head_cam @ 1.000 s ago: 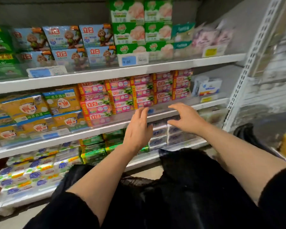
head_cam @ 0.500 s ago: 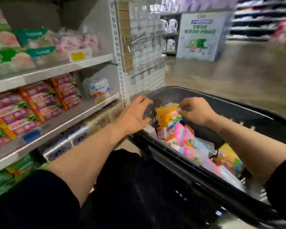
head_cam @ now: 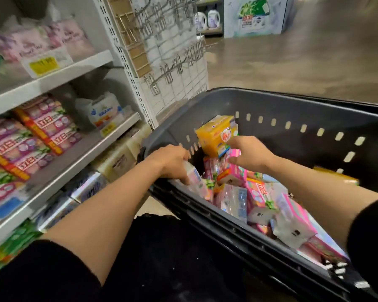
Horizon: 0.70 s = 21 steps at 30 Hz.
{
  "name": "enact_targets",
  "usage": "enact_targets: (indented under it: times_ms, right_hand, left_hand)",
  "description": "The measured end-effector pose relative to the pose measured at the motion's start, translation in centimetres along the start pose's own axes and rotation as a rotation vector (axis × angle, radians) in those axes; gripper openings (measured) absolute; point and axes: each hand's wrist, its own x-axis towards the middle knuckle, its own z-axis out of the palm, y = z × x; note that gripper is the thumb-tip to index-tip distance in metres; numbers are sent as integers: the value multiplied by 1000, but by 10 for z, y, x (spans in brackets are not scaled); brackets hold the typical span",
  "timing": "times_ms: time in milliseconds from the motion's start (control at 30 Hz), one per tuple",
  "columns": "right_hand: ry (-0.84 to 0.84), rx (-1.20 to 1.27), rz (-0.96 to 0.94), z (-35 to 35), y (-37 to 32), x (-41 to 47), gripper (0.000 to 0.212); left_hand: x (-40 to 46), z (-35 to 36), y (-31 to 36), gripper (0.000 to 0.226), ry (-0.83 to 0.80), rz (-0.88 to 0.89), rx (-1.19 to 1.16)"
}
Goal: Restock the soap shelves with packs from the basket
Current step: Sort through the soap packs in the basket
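Observation:
A dark plastic basket (head_cam: 292,101) stands to the right of the soap shelves (head_cam: 90,147), filled with several pink, white and yellow soap packs. My left hand (head_cam: 172,162) reaches over the basket's near-left corner, its fingers curled round a pale pink-and-white pack (head_cam: 195,178). My right hand (head_cam: 251,153) is inside the basket, fingers and thumb pinching the lower right corner of a yellow soap pack (head_cam: 214,134) that stands on top of the pile. Pink boxed packs (head_cam: 260,192) lie below both hands.
Pink soap packs (head_cam: 42,136) and a white pack (head_cam: 103,112) sit on the middle shelf; pale packs fill the shelf below (head_cam: 118,160). A panel of bare metal hooks (head_cam: 168,51) ends the shelving. Open aisle floor (head_cam: 303,62) lies beyond the basket.
The view swung right from the shelves to the basket. Both hands left the shelf and went into the basket; the left closed on a pale pack, the right on the yellow pack.

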Motion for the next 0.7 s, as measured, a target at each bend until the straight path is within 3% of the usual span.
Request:
enact_targets:
  times_ms: [100, 267, 367, 467, 633, 700]
  right_hand:
    - [128, 51, 17, 11, 6, 10, 66]
    - [234, 172, 135, 19, 12, 34, 90]
    - [207, 276, 173, 21, 13, 51, 120]
    - [173, 405, 207, 27, 14, 65, 135]
    - [205, 502, 238, 49, 19, 76, 143]
    - [248, 499, 254, 54, 20, 79, 130]
  left_hand:
    - [-3, 3, -4, 65, 216, -19, -112]
    - [-6, 7, -7, 77, 525, -112, -401]
    - [-10, 11, -8, 81, 612, -126, -422]
    - [-13, 14, -6, 78, 675, -117, -410]
    - [-14, 15, -4, 76, 707, -127, -404]
    - [-14, 15, -4, 74, 718, -124, -416]
